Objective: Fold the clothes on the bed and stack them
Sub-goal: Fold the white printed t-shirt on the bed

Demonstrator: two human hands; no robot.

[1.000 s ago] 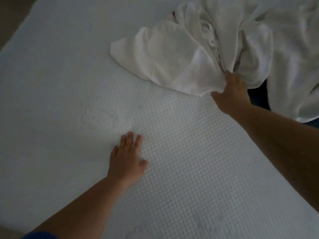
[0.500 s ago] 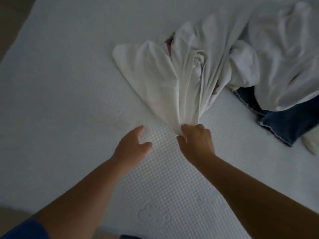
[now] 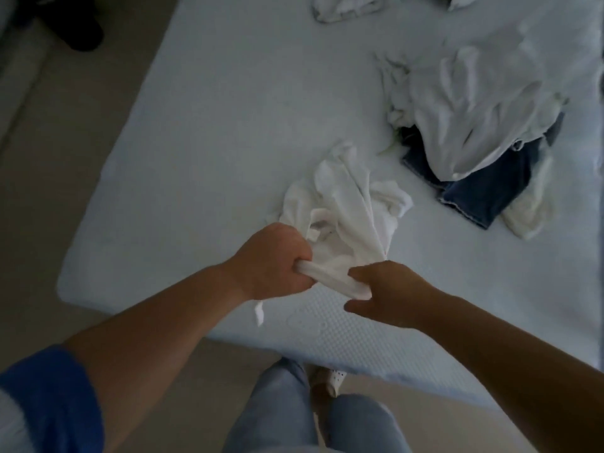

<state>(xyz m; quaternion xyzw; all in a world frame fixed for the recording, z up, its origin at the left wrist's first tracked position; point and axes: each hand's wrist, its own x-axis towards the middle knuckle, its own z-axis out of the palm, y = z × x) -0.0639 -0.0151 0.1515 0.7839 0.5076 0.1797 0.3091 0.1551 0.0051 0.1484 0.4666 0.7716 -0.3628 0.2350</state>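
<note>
A white garment [image 3: 340,210] is bunched near the front edge of the bed [image 3: 202,132], its near hem lifted off the mattress. One end of that hem is gripped in the left hand [image 3: 271,263], fingers curled round it; the other end is pinched by the right hand [image 3: 389,292]. Farther back on the bed, a heap of white clothes [image 3: 474,103] is seen lying over dark jeans [image 3: 483,188]. To fold well, the hem should probably be pulled taut and the cloth shaken flat onto the bed first.
</note>
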